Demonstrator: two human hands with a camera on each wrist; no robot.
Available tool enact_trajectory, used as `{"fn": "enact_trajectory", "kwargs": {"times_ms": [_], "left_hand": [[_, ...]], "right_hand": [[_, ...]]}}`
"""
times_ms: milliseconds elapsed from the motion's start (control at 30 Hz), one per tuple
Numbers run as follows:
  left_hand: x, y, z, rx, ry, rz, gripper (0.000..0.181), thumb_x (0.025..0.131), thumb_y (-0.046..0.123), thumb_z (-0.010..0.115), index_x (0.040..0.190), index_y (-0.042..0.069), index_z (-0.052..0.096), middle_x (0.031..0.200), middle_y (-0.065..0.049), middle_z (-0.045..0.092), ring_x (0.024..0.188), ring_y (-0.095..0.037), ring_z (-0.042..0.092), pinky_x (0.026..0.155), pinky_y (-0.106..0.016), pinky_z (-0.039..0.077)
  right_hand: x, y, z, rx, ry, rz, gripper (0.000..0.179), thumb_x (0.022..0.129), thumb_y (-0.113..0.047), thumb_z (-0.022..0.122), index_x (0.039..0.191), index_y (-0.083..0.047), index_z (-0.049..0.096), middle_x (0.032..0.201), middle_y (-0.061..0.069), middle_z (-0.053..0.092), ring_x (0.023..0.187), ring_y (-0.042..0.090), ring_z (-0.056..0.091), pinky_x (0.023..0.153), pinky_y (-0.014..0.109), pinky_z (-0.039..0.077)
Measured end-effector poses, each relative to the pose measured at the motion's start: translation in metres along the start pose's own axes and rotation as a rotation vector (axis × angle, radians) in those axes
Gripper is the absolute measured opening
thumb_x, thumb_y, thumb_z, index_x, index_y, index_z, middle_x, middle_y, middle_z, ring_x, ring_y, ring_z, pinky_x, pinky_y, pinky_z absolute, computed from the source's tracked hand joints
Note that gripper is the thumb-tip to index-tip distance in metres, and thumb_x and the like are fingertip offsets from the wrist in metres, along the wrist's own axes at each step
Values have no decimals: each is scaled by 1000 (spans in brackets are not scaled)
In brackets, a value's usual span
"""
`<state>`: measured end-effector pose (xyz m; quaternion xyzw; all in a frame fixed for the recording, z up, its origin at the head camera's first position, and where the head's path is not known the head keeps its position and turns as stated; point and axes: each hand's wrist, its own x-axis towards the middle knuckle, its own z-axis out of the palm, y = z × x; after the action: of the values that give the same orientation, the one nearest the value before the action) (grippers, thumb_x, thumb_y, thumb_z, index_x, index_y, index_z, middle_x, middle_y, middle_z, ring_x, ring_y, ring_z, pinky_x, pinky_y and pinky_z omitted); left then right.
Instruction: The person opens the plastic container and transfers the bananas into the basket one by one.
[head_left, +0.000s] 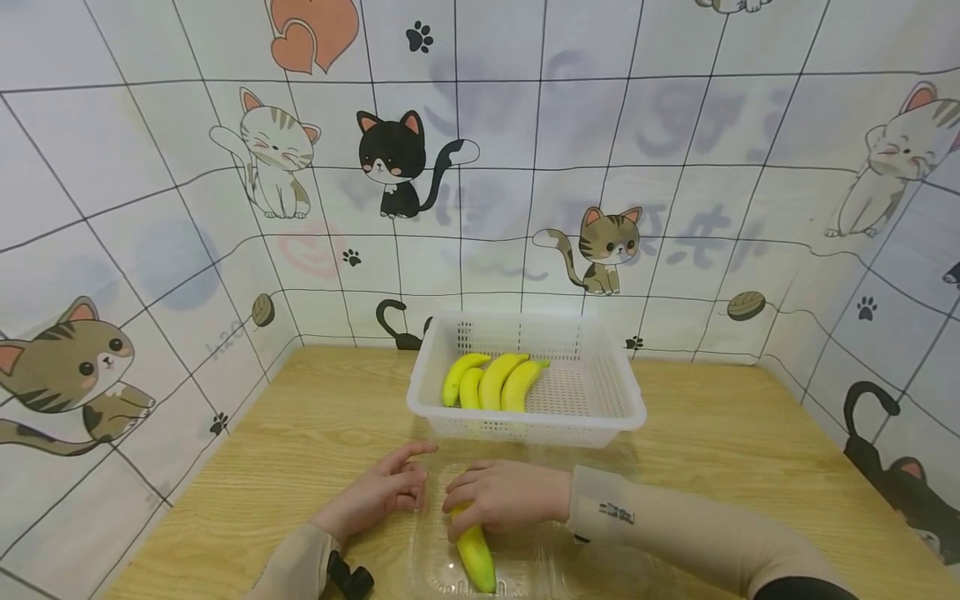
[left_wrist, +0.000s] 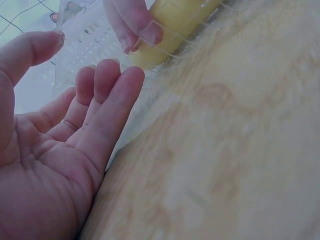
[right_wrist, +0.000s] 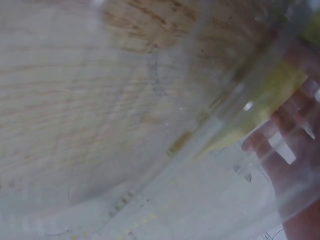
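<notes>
A yellow banana (head_left: 477,560) lies lengthwise in a clear plastic container (head_left: 519,575) at the front of the table. My right hand (head_left: 501,497) reaches in from the right and grips the banana's far end, with its thumb and fingers about it. In the left wrist view the fingertips (left_wrist: 142,30) of that hand rest on the banana, seen through the container's wall. To the left of the container is my left hand (head_left: 381,492), its fingers loosely bent, holding nothing. Its fingertips lie close to the container's side; whether they touch it I cannot tell.
Behind the container stands a white perforated basket (head_left: 525,427) with several bananas (head_left: 491,383) in its left part. The clear container's other half (head_left: 615,575) spreads to the right under my right forearm. Cat-patterned walls (head_left: 495,208) close off the wooden table (head_left: 750,467).
</notes>
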<state>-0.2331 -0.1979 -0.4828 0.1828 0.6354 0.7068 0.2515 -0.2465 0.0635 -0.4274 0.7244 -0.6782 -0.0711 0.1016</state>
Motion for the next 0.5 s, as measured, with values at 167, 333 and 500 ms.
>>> {"fn": "enact_trajectory", "kwargs": {"times_ms": [167, 333, 500], "left_hand": [[0, 0, 0, -1, 6, 0, 57, 101, 14, 51, 149, 3, 24, 90, -6, 56, 83, -19, 60, 78, -33, 51], [1, 0, -1, 8, -5, 6, 56, 101, 13, 50, 149, 3, 24, 91, -7, 55, 83, -19, 60, 78, -32, 51], [1, -1, -1, 13, -11, 6, 56, 102, 13, 50, 150, 3, 23, 91, -6, 55, 83, -19, 60, 78, -33, 52]], "right_hand": [[-1, 1, -1, -21, -5, 10, 41, 87, -9, 65, 118, -36, 67, 129, -7, 59, 125, 14, 50, 104, 31, 37], [-3, 3, -3, -31, 19, 24, 41, 86, -8, 65, 117, -36, 67, 129, -7, 59, 125, 15, 50, 105, 31, 37], [-4, 3, -7, -17, 40, 26, 40, 86, -11, 68, 118, -35, 66, 129, -6, 59, 125, 17, 50, 104, 31, 38]]}}
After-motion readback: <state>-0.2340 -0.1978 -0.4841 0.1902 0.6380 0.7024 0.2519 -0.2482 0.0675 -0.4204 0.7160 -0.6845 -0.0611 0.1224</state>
